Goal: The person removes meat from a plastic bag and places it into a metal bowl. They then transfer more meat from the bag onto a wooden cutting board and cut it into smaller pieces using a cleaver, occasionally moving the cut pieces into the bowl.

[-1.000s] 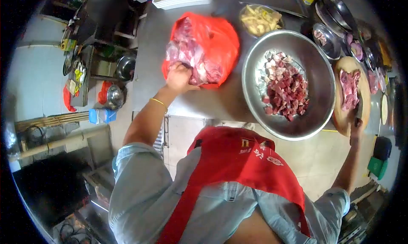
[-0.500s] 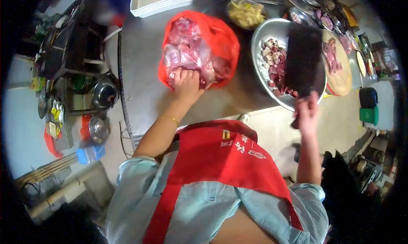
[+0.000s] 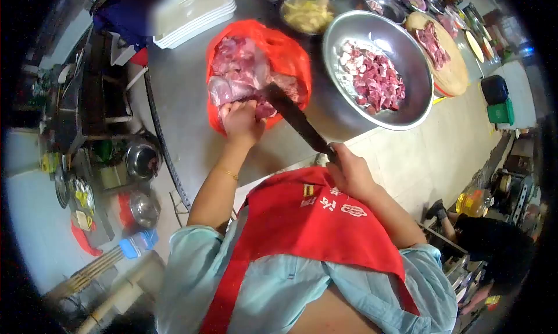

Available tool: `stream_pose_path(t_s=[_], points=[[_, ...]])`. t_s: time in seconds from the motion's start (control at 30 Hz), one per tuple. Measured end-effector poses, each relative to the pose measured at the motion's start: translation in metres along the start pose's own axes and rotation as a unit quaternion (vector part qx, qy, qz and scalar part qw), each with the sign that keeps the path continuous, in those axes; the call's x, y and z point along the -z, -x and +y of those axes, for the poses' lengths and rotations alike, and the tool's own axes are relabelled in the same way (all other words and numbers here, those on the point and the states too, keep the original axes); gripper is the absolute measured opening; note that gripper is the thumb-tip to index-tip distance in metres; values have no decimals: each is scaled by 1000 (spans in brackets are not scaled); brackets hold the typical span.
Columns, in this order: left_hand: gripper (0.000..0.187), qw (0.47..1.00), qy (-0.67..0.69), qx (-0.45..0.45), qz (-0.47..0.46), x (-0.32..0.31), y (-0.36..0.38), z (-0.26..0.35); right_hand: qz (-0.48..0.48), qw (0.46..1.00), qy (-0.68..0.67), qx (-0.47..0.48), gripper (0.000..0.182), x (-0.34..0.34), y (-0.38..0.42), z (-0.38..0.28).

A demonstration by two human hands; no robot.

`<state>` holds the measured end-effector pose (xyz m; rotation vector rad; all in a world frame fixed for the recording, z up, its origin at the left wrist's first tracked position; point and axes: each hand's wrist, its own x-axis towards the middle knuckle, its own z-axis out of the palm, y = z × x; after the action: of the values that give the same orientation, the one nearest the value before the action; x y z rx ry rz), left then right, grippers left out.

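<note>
My left hand (image 3: pixel 241 123) grips the near edge of a heap of raw meat (image 3: pixel 234 58) in a red plastic bag (image 3: pixel 295 56). The fingers are curled into the meat. In my right hand (image 3: pixel 352 170) is a cleaver (image 3: pixel 302 123), held by the handle with its dark blade seen nearly edge-on. The blade's far end reaches over the right part of the meat, a little right of my left fingers. A large steel basin (image 3: pixel 419 81) to the right holds diced red meat (image 3: pixel 381 83) and paler pieces along its left side.
White stacked trays (image 3: pixel 195 17) stand at the back left of the steel table (image 3: pixel 174 90). Behind the basin is a bowl of pale yellow slices (image 3: pixel 308 15). A round chopping board (image 3: pixel 456 72) carries a slab of meat (image 3: pixel 433 46). At lower right is a person in dark clothes (image 3: pixel 494 241).
The cleaver has swung left from over the basin to the bagged meat, with my right hand moving in front of my apron. My left hand stays on the meat; the view has shifted.
</note>
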<state>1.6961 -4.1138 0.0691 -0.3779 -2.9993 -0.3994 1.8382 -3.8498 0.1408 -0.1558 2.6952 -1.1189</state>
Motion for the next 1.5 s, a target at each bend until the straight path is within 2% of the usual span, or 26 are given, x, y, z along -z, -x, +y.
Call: stream_pose_path(t_s=[0.1, 0.2, 0.27, 0.4, 0.5, 0.53, 0.63, 0.8, 0.9, 0.93, 1.03, 1.1, 1.13, 1.27, 1.37, 1.4, 1.5], points=[[19, 995, 47, -23, 80, -8, 3, -4, -13, 998, 59, 4, 35, 6, -14, 1], [18, 982, 15, -100, 162, -20, 5, -8, -32, 996, 74, 31, 30, 3, -48, 6], [20, 987, 16, -84, 137, -14, 6, -3, -37, 996, 66, 53, 28, -4, -74, 0], [25, 990, -10, -74, 118, -14, 3, -7, -60, 993, 74, 68, 28, 3, -70, 22], [36, 998, 7, -38, 55, -16, 6, -8, -120, 988, 98, -9, 29, 18, -49, 38], [35, 997, 3, -43, 63, -16, 8, -8, -135, 983, 114, -37, 29, 17, -52, 39], [33, 997, -12, -51, 63, -12, 8, -3, -127, 990, 47, 37, 30, 1, -85, 36], [31, 998, -43, -30, 28, 1, 9, 1, -151, 986, -13, 69, 29, 8, -96, 45], [31, 999, -22, -18, 28, 1, 12, 5, -192, 980, -47, 28, 28, 22, -85, 53], [33, 999, -18, -4, 34, 1, 13, 6, -187, 982, -16, 29, 28, 17, -91, 51], [36, 999, -4, 26, 45, -8, 17, 8, -162, 980, -64, 96, 31, -6, -124, 43], [35, 998, -2, 39, 50, -6, 17, 4, -179, 976, -74, 96, 31, -6, -129, 40], [34, 999, -12, 49, 4, -3, 17, 1, -187, 974, -79, 101, 32, -2, -125, 45], [32, 999, 9, 33, 39, 1, 19, 3, -241, 966, -78, 56, 32, 18, -102, 59], [30, 998, 26, 39, 50, -5, 20, 7, -245, 965, -71, 63, 31, 1, -119, 50], [29, 997, 29, 46, 46, -7, 21, 5, -196, 969, -104, 108, 30, -7, -129, 42], [31, 997, 40, 51, 51, 0, 22, -3, -220, 960, -134, 108, 32, -25, -141, 37]])
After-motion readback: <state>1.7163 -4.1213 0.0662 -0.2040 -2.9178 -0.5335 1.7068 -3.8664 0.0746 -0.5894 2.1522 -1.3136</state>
